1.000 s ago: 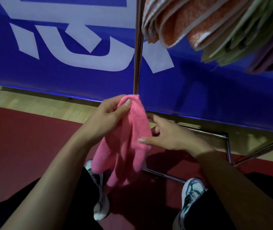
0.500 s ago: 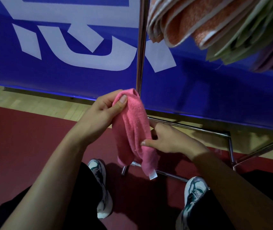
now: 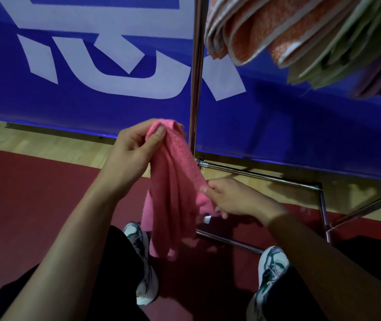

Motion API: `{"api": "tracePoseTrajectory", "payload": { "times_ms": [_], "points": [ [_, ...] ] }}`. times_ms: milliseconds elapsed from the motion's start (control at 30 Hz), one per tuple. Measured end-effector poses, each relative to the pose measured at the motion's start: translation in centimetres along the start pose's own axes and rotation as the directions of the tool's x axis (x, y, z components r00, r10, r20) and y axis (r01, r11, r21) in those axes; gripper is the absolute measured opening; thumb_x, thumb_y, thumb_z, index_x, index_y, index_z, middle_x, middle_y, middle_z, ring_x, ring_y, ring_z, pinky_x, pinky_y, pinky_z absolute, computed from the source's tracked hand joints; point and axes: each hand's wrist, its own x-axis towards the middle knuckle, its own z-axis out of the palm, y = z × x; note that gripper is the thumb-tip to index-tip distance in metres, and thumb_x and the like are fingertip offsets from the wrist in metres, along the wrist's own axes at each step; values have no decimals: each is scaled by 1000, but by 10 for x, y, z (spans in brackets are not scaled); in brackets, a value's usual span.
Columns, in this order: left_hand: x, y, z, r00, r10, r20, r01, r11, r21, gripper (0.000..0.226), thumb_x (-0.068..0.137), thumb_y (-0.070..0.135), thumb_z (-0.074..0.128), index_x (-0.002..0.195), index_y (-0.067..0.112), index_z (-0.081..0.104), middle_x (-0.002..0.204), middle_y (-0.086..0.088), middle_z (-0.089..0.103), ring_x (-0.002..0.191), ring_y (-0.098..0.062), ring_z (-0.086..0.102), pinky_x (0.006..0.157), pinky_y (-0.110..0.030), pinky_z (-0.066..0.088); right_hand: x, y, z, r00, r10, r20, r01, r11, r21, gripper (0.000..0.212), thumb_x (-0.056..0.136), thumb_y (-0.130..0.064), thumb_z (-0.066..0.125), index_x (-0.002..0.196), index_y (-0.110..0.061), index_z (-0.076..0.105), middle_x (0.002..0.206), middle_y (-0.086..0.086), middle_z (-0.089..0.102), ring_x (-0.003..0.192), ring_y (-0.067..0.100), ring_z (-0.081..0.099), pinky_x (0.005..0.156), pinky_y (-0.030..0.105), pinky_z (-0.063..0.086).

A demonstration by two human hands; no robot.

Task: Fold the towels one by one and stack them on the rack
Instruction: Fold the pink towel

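Writing: large white strokes of a character are printed on the blue banner (image 3: 92,100) behind the rack; only the lower part is seen, so it cannot be read. A small white tag (image 3: 207,219) is seen at the towel's lower right edge, too small for any text to be made out.

Pink towel: a pink towel (image 3: 173,186) is held in the air in front of the person, bunched into long vertical folds and hanging down towards the floor, just left of the rack's upright pole.

Left hand: the left hand (image 3: 131,156) is clamped on the towel's top end, the cloth pinched between the thumb and the curled fingers.

Right hand: the right hand (image 3: 235,198) is placed lower, at the towel's right edge, which is pinched between thumb and forefinger. The two hands are held apart, one above the other.

Rack: a chrome rack (image 3: 196,89) is shown by its upright pole in the middle and its floor bars to the right.

Stacked towels: folded towels (image 3: 289,31) in orange, pale green and purple are piled at the upper right, their edges hanging over above the rack's base.

Floor: a dark red mat (image 3: 22,205) is laid over pale wooden boards.

Person: two white and green trainers (image 3: 143,262) and dark trousers are seen below the towel; the left shoe is partly covered by the hanging cloth.
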Motion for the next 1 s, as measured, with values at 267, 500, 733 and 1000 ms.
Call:
{"api": "tracePoseTrajectory", "payload": {
  "times_ms": [267,500,733,1000],
  "points": [
    [-2,3,2,999,23,-25,-22,999,46,28,108,23,51,121,15,75,101,8,75,97,-9,69,89,-33,54,3,-2,11,994,27,108,-13,992,-124,39,102,-42,57,78,-12,61,67,1,74,66,18,74,72,45,61],
    [-3,5,0,999,31,-35,-30,998,50,25,108,28,53,117,25,77,109,0,77,105,-21,73,91,-37,58,0,-4,26,978,26,207,8,987,-161,25,107,-31,49,85,-19,45,94,1,80,78,14,76,78,36,61],
    [-4,8,2,999,33,-21,-32,999,42,25,107,30,54,116,26,77,109,-1,78,105,-20,74,91,-33,59,-9,-13,17,986,84,143,-43,963,-268,48,103,-53,48,134,-18,40,120,11,68,110,29,66,90,38,52],
    [-2,3,1,996,56,-66,-52,997,64,28,108,27,54,118,11,75,97,6,75,91,-10,69,80,-28,55,-14,-12,18,954,287,84,-202,827,-525,64,105,-44,43,158,-19,19,142,15,56,130,36,54,102,43,44]
  ]
}}
